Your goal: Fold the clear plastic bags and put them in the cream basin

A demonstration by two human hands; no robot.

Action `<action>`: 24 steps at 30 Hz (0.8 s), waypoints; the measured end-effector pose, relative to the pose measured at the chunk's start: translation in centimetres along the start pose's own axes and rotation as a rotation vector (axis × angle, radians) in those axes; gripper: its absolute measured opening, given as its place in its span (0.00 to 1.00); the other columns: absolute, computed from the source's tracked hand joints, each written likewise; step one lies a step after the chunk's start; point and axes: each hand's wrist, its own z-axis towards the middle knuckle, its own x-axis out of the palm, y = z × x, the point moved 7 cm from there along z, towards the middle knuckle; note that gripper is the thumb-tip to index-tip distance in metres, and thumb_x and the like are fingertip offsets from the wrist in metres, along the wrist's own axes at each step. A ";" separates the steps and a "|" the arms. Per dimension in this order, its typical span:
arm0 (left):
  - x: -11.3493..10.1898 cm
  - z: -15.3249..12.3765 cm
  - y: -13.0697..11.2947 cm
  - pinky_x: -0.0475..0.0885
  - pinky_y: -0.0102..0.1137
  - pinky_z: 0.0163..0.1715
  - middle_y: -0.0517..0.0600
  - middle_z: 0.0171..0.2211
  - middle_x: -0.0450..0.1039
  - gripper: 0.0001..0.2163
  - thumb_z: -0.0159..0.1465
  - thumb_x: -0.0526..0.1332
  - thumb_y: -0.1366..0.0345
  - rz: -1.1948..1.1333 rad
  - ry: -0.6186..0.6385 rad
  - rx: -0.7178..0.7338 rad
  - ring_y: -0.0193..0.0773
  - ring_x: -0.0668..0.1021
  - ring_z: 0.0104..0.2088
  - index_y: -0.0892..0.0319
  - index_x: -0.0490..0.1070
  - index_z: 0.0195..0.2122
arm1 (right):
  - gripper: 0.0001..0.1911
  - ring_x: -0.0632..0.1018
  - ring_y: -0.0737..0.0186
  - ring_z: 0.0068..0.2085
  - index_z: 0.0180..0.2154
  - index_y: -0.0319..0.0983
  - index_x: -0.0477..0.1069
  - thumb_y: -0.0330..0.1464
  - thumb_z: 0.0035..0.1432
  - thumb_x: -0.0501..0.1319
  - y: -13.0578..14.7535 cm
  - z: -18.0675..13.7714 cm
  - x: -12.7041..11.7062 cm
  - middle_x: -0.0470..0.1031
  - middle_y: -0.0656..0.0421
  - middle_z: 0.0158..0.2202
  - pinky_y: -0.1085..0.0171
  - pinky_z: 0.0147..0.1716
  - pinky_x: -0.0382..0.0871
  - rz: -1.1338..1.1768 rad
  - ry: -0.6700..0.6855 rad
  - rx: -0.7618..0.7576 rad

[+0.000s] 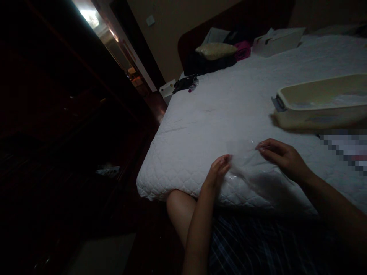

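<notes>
A clear thin plastic bag [246,168] is stretched between my two hands over the near corner of a white quilted mattress [223,110]. My left hand [217,173] pinches the bag's left side with its fingers closed. My right hand [282,156] pinches the bag's upper right edge, fingers curled. The bag is see-through and hard to outline in the dim light. My knee and dark plaid shorts show below the mattress edge.
A cream plastic tub [321,101] with a grey handle lies on the bed to the right. Pillows and clothes [216,53] are piled at the headboard beside a white box [276,41]. Dark floor and furniture fill the left; a lit doorway [94,21] is far back.
</notes>
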 end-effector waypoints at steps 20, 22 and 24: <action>-0.5 0.2 -2.2 0.59 0.25 0.15 0.42 0.16 0.68 0.26 0.44 0.68 0.41 0.297 -0.167 0.154 0.27 0.67 0.13 0.60 0.69 0.30 | 0.24 0.76 0.53 0.45 0.45 0.44 0.70 0.47 0.47 0.66 -4.4 0.5 -0.2 0.74 0.52 0.46 0.56 0.45 0.71 -0.095 0.063 0.053; -0.4 0.1 -2.2 0.59 0.25 0.15 0.42 0.16 0.68 0.26 0.45 0.68 0.42 0.300 -0.159 0.153 0.27 0.67 0.13 0.61 0.69 0.30 | 0.26 0.76 0.51 0.46 0.45 0.44 0.70 0.47 0.46 0.67 -4.8 0.7 -0.3 0.75 0.52 0.46 0.54 0.46 0.71 -0.071 0.014 0.088; -0.2 0.1 -2.0 0.59 0.25 0.15 0.42 0.17 0.68 0.25 0.46 0.68 0.43 0.301 -0.142 0.149 0.27 0.67 0.13 0.61 0.69 0.30 | 0.25 0.76 0.50 0.45 0.42 0.43 0.71 0.48 0.44 0.68 -4.9 0.9 -0.3 0.76 0.52 0.43 0.52 0.48 0.70 -0.064 -0.004 0.098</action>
